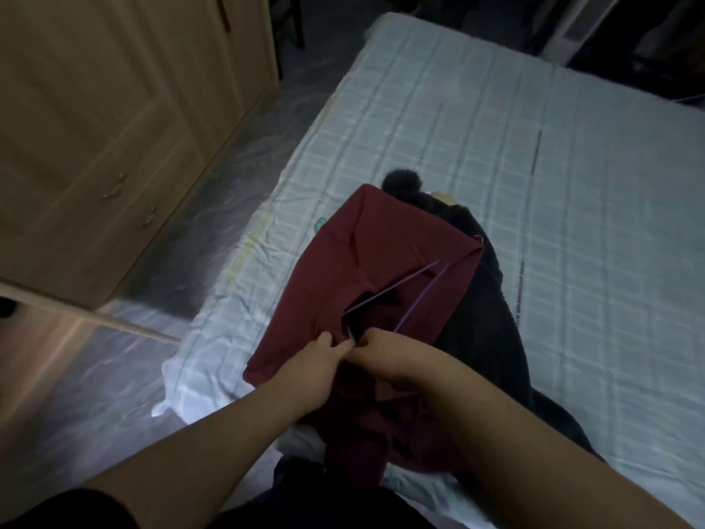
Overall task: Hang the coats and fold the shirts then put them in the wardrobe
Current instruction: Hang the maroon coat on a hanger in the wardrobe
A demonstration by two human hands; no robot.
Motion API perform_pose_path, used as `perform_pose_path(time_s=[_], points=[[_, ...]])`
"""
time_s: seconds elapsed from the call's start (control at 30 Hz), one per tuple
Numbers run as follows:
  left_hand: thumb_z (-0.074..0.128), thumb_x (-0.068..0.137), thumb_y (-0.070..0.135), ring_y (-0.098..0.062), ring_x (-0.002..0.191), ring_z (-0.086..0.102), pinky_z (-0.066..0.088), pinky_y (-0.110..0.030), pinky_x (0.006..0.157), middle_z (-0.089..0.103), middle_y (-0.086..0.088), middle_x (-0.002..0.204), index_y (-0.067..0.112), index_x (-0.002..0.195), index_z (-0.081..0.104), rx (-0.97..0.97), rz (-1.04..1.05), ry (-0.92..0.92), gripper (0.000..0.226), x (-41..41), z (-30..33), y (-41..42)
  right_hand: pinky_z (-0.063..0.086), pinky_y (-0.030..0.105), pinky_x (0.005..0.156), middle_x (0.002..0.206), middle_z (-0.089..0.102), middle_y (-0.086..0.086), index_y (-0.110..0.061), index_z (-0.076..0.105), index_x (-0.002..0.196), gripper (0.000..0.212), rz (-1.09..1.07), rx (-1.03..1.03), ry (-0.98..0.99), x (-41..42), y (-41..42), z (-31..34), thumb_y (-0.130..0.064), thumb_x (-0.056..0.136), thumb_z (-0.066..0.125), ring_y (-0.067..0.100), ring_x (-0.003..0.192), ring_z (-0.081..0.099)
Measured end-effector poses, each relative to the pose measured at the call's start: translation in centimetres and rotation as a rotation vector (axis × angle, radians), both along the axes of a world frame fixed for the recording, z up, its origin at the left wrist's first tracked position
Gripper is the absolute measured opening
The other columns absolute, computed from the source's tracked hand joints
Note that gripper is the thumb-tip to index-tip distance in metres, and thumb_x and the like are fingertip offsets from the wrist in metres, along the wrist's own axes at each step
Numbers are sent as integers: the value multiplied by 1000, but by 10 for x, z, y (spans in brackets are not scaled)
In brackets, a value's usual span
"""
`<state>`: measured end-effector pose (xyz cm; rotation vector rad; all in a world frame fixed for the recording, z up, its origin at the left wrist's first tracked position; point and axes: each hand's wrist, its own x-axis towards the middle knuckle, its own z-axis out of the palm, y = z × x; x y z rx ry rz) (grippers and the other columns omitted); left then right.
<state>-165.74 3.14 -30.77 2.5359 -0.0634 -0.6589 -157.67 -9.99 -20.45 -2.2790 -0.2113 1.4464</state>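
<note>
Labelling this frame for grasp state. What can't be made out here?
- Head view: left hand and right hand fingertips are buried in the maroon garment.
- Purple hanger: hook hidden inside the fabric.
- Black garment: mostly covered by the maroon one, type unclear.
- Wardrobe: cut off by the frame edge, blurred.

Open pale checked bed sheet (496, 120) lies far and right; the tall wooden wardrobe (114, 120) blocks the left.
</note>
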Motion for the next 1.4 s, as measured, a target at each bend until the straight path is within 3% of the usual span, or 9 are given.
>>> perform_pose_path(time_s=[0.1, 0.3, 0.6, 0.77, 0.9, 1.0, 1.1, 1.27, 1.4], points=[[53, 85, 11, -19, 89, 54, 52, -44, 79, 40, 4, 108, 42, 134, 32, -91, 50, -85, 61, 5, -3, 9, 47, 34, 86, 122, 63, 14, -11, 54, 120, 37, 180, -68, -254, 3, 8, 7, -38, 97, 44, 30, 108, 60], [61, 83, 7, -17, 108, 58, 48, -39, 95, 51, 6, 116, 40, 130, 37, -165, 246, -269, 63, 16, 13, 33, 44, 31, 88, 104, 61, 1, -15, 62, 105, 23, 49, 368, -897, 47, -14, 47, -8, 87, 49, 17, 99, 57], [70, 82, 20, 1, 126, 46, 32, -17, 109, 47, 16, 141, 60, 137, 24, -195, 341, -235, 82, 26, 29, 74, 44, 36, 97, 124, 58, 9, -13, 56, 127, 41, -77, 160, -704, 124, -63, -55, -5, 88, 50, 27, 114, 56], [60, 78, 7, -18, 104, 57, 40, -25, 86, 59, 0, 110, 26, 142, 31, 81, 457, -142, 72, 34, 28, 76, 38, 41, 110, 141, 48, 12, -14, 46, 144, 62, 75, 147, -614, 145, -69, -121, -1, 83, 47, 31, 132, 43], [70, 76, 14, -14, 88, 60, 47, -28, 76, 61, 3, 97, 29, 123, 41, -59, 487, -116, 57, 34, 11, 87, 34, 46, 112, 153, 37, 10, -19, 35, 150, 71, 203, 67, -733, 163, -60, -152, -6, 82, 51, 31, 138, 33], [72, 76, 9, 3, 90, 54, 41, -11, 80, 61, 12, 105, 24, 123, 49, -105, 499, -165, 55, 31, 0, 95, 35, 50, 103, 146, 44, 5, -22, 29, 151, 73, 318, -61, -809, 176, -49, -168, -21, 84, 60, 30, 131, 41], [71, 80, 1, 17, 100, 52, 39, -4, 84, 56, 32, 110, 39, 121, 46, -128, 505, -182, 61, 27, -1, 100, 37, 51, 95, 132, 52, 6, -22, 38, 141, 56, 322, -172, -853, 182, -46, -179, -22, 87, 56, 32, 118, 47], [55, 81, -19, 9, 88, 52, 40, -1, 77, 49, 32, 100, 52, 102, 42, -77, 513, -89, 76, 24, 11, 103, 38, 50, 92, 112, 56, 8, -21, 55, 119, 30, 226, -232, -821, 180, -51, -178, -17, 92, 45, 33, 107, 51], [62, 82, 12, 3, 107, 57, 44, -15, 91, 56, 26, 117, 53, 122, 44, -173, 444, -104, 60, 22, 41, 107, 31, 57, 99, 107, 60, 7, -25, 59, 103, 18, -14, -130, -715, 178, -48, -144, -25, 93, 44, 34, 105, 55]])
